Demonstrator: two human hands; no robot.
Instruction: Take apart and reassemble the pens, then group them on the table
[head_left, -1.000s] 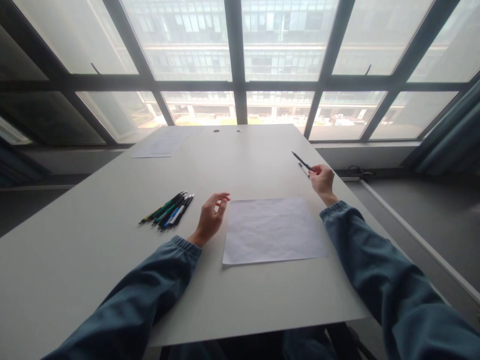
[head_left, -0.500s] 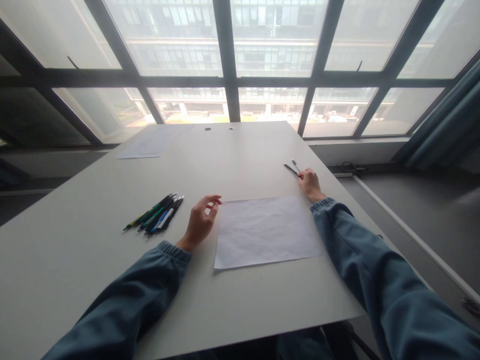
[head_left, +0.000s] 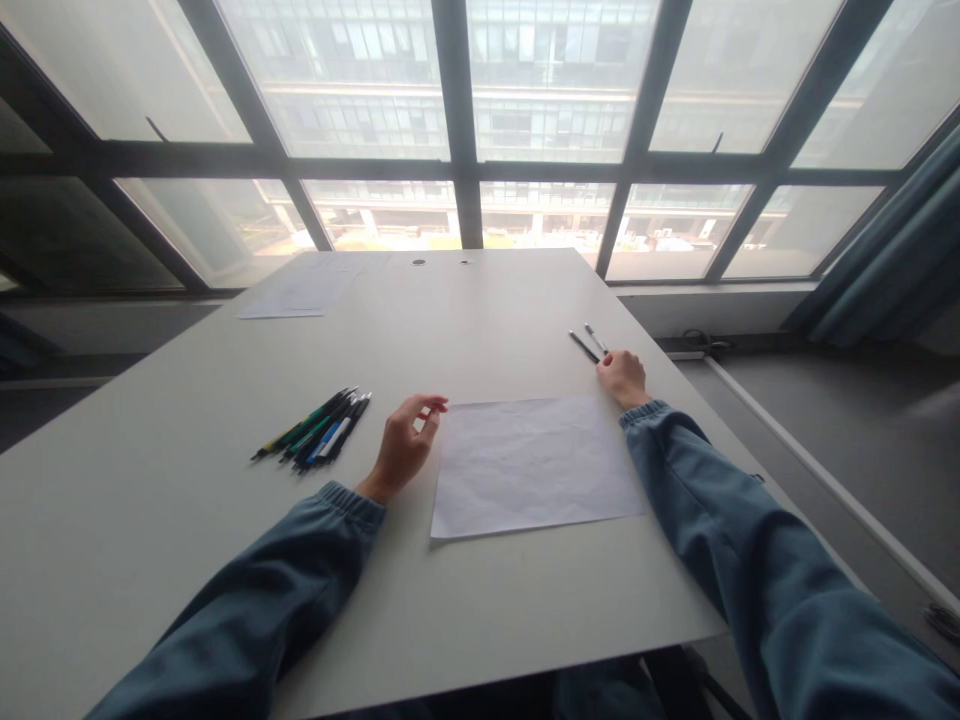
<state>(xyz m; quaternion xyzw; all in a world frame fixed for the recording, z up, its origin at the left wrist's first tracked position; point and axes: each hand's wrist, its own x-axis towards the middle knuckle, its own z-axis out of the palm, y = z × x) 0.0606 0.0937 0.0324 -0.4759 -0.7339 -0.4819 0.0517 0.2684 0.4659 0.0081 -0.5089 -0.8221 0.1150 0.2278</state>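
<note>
My right hand is closed at the right side of the table, its fingers on the near ends of two pens. One is a dark pen; the other, a grey-and-white pen, lies just right of it. The fingers hide both near ends. By the upper left corner of a white sheet of paper rests my left hand. Its fingers are loosely curved with a gap to the thumb, and nothing shows between them. Left of that hand lies a pile of several pens, black, green, blue and white.
More white paper lies at the far left of the white table. A round dark disc and a small object are near its far edge. Large windows stand beyond, and a blue curtain hangs at the right.
My right hand has shifted slightly toward me, and more of the two pens shows. The left hand keeps its pose; the whole view has tilted a little.
</note>
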